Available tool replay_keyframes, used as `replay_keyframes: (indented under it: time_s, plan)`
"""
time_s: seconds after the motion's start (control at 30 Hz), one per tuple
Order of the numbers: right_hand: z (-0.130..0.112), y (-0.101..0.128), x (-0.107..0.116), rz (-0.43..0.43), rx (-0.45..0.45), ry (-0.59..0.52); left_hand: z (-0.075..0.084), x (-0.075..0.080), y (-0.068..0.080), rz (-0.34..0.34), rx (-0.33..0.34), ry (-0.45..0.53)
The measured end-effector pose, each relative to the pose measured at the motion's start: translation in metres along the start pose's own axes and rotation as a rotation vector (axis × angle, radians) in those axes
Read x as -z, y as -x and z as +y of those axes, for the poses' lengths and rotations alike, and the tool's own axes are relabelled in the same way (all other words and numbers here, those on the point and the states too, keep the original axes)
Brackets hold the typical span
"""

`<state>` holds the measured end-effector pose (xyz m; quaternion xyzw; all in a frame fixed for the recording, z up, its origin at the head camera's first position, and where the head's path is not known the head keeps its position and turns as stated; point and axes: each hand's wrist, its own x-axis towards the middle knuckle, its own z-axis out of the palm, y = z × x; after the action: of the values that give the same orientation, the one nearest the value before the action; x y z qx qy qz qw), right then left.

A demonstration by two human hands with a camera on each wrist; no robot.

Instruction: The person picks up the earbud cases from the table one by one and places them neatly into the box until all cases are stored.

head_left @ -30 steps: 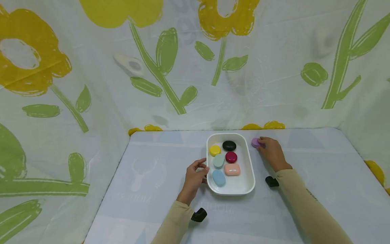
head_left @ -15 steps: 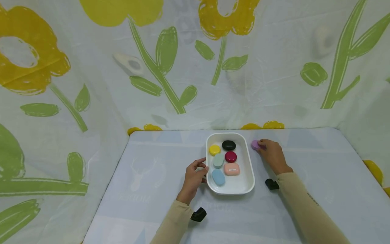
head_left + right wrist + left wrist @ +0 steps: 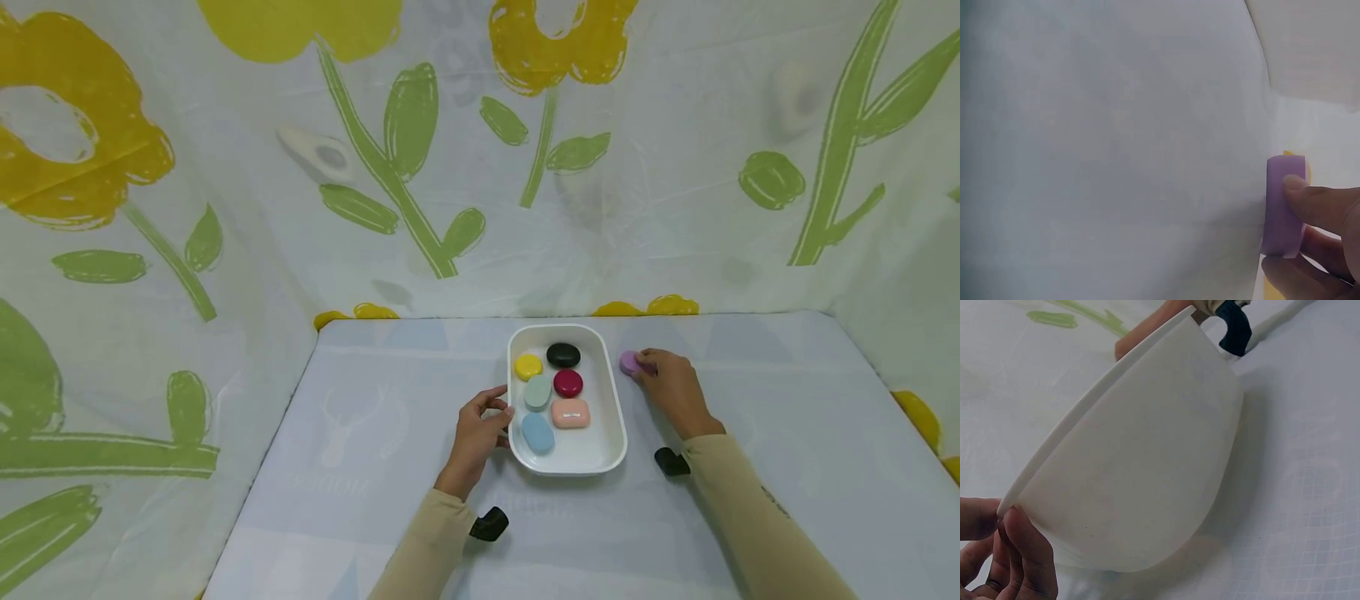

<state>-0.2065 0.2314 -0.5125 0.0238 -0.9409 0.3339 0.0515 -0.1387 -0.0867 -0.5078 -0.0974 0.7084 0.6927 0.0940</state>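
In the head view a white rectangular tray (image 3: 617, 450) holds several soap bars: a black one (image 3: 563, 355), a yellow one (image 3: 528, 367), a dark red one (image 3: 567, 383), a grey-green one (image 3: 537, 392), a pink one (image 3: 571, 413) and a light blue one (image 3: 537, 433). My left hand (image 3: 472, 435) pinches the tray's left rim between thumb and fingers, seen close in the left wrist view (image 3: 1022, 550). Right of the tray, my right hand (image 3: 672, 390) pinches a purple soap bar (image 3: 1282, 206) with thumb and fingertips. The fingers partly cover that bar.
A pale cloth with faint prints covers the table (image 3: 375, 517). Flower-patterned curtains (image 3: 675, 167) stand behind the table and at both sides. A black strap piece (image 3: 489, 524) sticks out at each wrist.
My right hand has drawn slightly toward me with the purple soap bar, staying right of the tray. My left hand and the tray have hardly moved.
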Motion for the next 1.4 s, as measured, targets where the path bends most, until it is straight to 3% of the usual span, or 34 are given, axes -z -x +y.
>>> replay_keyframes:
  time_s: [0.47, 0.83, 1.07, 1.4]
  plan:
    - [-0.005, 0.02, -0.001, 0.001, -0.019, 0.001, 0.001, 0.0, 0.001, -0.004, -0.003, -0.002]
    - [-0.012, 0.037, 0.017, -0.021, 0.068, -0.038, -0.001, 0.0, -0.001, -0.009, 0.0, 0.013]
    - [-0.035, 0.041, 0.031, -0.023, 0.074, -0.117, -0.002, 0.0, -0.001, -0.011, -0.013, 0.024]
    - [-0.08, 0.051, 0.032, -0.141, 0.117, -0.169, -0.003, -0.001, -0.001, -0.005, -0.005, 0.009]
